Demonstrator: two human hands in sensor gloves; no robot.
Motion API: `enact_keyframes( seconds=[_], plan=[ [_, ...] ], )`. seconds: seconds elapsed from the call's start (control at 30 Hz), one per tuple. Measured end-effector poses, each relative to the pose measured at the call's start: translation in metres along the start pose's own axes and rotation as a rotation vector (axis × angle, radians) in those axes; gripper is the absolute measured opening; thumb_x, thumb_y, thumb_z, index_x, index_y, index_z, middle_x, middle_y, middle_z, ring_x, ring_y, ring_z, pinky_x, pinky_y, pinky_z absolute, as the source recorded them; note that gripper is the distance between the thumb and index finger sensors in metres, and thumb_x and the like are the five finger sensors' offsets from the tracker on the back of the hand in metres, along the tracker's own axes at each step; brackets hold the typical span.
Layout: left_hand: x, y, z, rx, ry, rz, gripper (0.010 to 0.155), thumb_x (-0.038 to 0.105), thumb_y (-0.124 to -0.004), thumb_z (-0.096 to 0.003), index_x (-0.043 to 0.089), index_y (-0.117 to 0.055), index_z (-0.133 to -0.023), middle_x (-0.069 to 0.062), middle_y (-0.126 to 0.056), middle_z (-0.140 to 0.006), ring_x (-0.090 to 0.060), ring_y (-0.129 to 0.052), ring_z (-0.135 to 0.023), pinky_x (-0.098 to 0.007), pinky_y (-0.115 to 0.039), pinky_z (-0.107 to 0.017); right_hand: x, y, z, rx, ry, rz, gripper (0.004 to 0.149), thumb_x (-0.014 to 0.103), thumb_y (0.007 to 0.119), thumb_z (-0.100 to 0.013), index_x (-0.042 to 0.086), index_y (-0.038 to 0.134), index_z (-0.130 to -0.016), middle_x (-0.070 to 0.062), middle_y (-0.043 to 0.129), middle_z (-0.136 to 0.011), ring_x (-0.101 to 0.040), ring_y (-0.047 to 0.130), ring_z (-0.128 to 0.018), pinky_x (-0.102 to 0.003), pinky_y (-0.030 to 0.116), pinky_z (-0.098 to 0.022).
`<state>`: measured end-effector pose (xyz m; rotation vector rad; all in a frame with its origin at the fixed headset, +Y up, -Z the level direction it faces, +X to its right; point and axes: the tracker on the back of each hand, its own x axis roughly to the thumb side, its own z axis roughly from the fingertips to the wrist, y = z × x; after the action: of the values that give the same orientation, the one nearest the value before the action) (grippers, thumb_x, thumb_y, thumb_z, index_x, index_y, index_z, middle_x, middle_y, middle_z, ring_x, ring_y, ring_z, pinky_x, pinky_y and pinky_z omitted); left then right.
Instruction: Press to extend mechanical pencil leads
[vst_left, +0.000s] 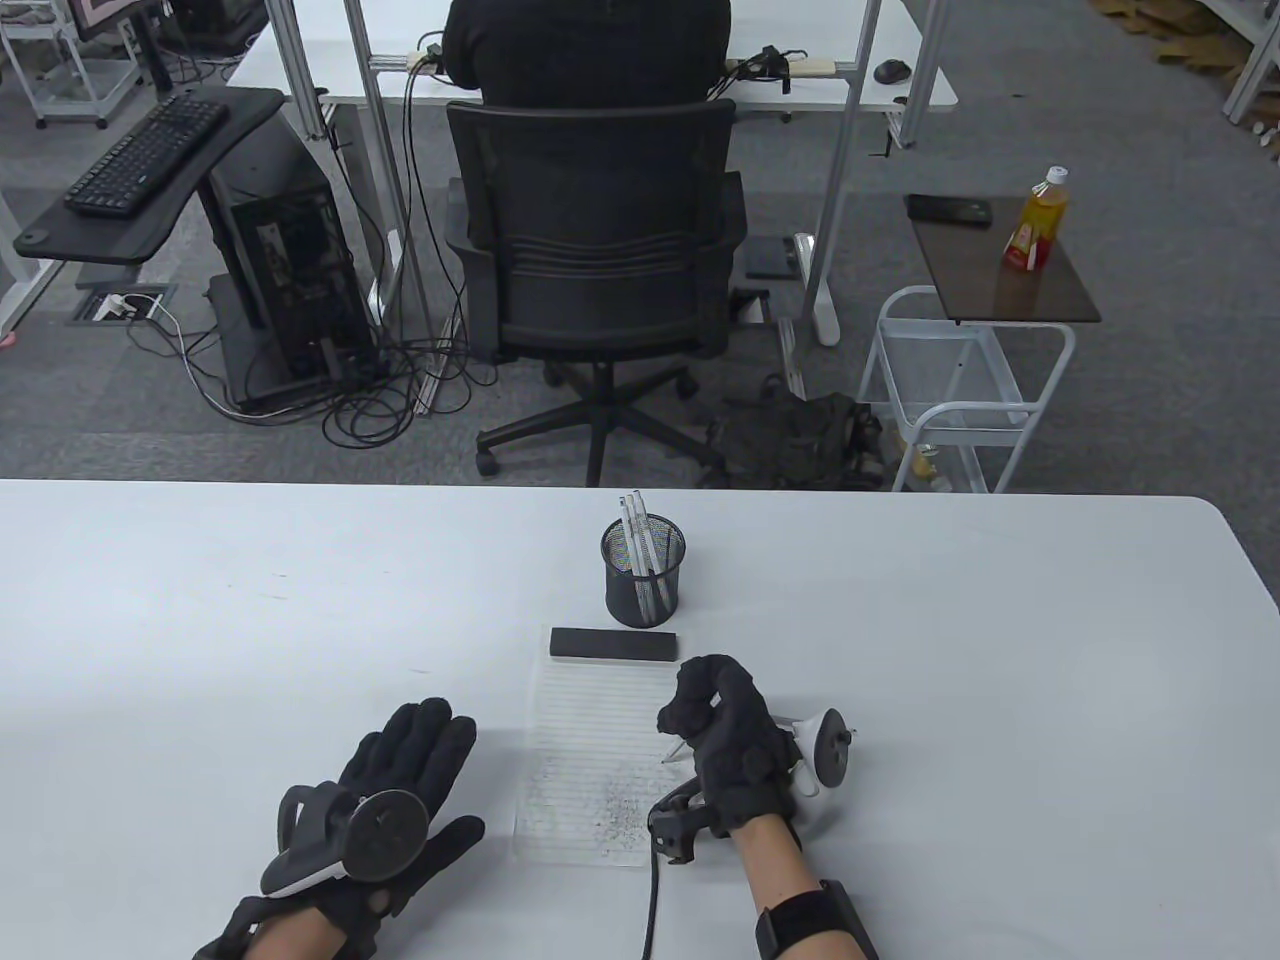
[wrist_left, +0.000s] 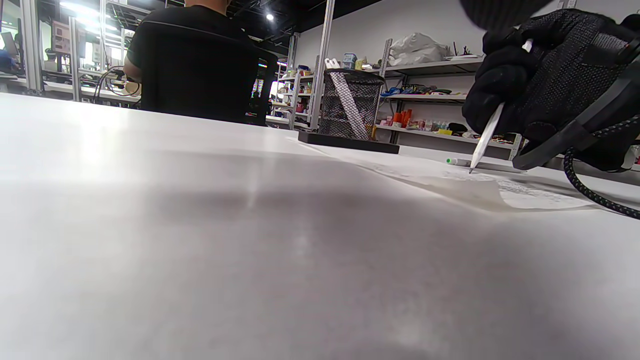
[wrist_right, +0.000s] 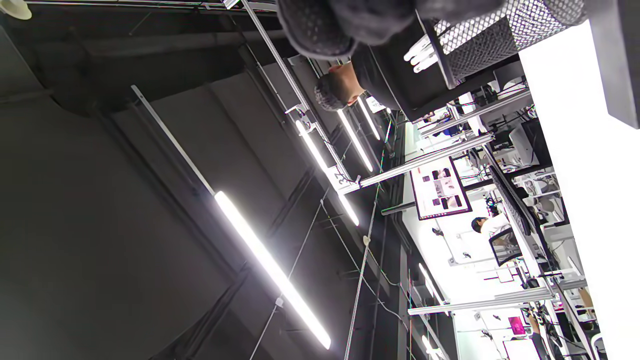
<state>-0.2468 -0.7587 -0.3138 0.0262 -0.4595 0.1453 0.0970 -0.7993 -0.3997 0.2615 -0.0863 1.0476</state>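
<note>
We see the right hand (vst_left: 722, 742) gripping a pencil (wrist_left: 485, 137), tip on the paper (vst_left: 590, 760); the left hand (vst_left: 395, 790) rests flat and spread on the table (vst_left: 200, 620)

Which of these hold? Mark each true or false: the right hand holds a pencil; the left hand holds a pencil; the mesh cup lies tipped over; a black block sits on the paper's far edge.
1. The right hand holds a pencil: true, tip at the paper.
2. The left hand holds a pencil: false, it lies flat on the table, holding nothing.
3. The mesh cup lies tipped over: false, it stands upright with pencils inside.
4. A black block sits on the paper's far edge: true.
</note>
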Motion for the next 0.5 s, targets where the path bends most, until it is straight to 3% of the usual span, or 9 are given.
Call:
enact_keyframes(
  seconds=[0.17,0.3,0.37,0.4,0.5],
  plan=[
    [0.000,0.000,0.000,0.001,0.000,-0.001,0.089,0.064,-0.064,-0.0447,0.023,-0.026,-0.114,-0.013,-0.025,-0.120,-0.047,-0.037,-0.111,-0.064,-0.045,-0.076,0.001,0.001,0.001,0.001,-0.006,-0.016,0.056,0.049,0.057,-0.059,0.003,0.081,-0.080,-0.012,0.084,-0.054,-0.040,0.083,-0.042,-0.068,0.070,-0.047],
    [0.000,0.000,0.000,0.000,0.000,-0.002,0.089,0.064,-0.065,-0.0447,0.023,-0.026,-0.114,-0.013,-0.025,-0.120,-0.047,-0.037,-0.111,-0.064,-0.045,-0.076,0.009,0.004,0.000,0.064,0.031,-0.018,0.061,0.051,0.060,-0.060,0.001,0.069,-0.093,-0.017,0.078,-0.068,-0.044,0.078,-0.056,-0.071,0.064,-0.054],
    [0.000,0.000,0.000,-0.002,0.000,-0.002,0.089,0.064,-0.064,-0.0447,0.023,-0.026,-0.114,-0.013,-0.025,-0.120,-0.047,-0.037,-0.111,-0.064,-0.045,-0.076,0.015,0.007,0.000,0.097,0.064,0.031,0.060,0.044,0.063,-0.061,0.001,0.057,-0.102,-0.020,0.070,-0.082,-0.048,0.072,-0.067,-0.071,0.062,-0.057],
    [0.000,0.000,0.000,-0.002,0.000,0.000,0.089,0.064,-0.065,-0.0447,0.023,-0.026,-0.114,-0.014,-0.025,-0.120,-0.047,-0.037,-0.111,-0.064,-0.045,-0.076,0.020,0.007,-0.002,0.100,0.085,0.050,0.056,0.034,0.065,-0.060,0.000,0.052,-0.104,-0.021,0.065,-0.086,-0.049,0.068,-0.070,-0.070,0.063,-0.058],
    [0.000,-0.001,-0.001,-0.004,-0.001,-0.002,0.089,0.064,-0.065,-0.0447,0.023,-0.026,-0.114,-0.013,-0.025,-0.120,-0.047,-0.037,-0.111,-0.064,-0.045,-0.076,0.035,0.007,-0.003,0.030,0.140,0.180,0.051,0.017,0.065,-0.055,0.002,0.052,-0.102,-0.023,0.059,-0.089,-0.049,0.070,-0.070,-0.065,0.070,-0.054]
  ],
)
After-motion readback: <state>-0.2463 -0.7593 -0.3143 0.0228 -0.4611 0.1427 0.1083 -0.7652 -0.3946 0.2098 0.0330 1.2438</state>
